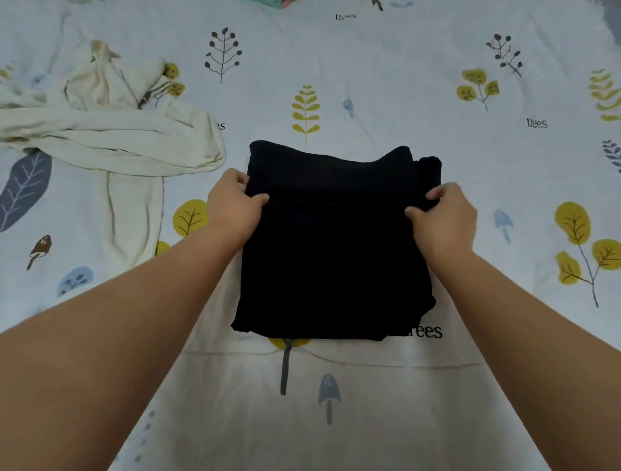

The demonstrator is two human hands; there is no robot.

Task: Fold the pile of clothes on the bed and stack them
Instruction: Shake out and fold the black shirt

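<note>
A black garment [332,255] lies folded into a thick rectangle in the middle of the bed. My left hand [232,205] grips its left edge, thumb on top of the cloth and fingers tucked under a folded layer. My right hand [443,215] pinches the right edge at the same height, thumb and fingers curled round the fabric. A cream garment [111,134] lies crumpled and unfolded at the left of the bed, apart from both hands.
The bed sheet [369,403] is white with printed leaves, mushrooms and the word "trees". A scrap of teal and pink cloth [275,2] shows at the top edge. Bare sheet lies to the right of the black garment and in front of it.
</note>
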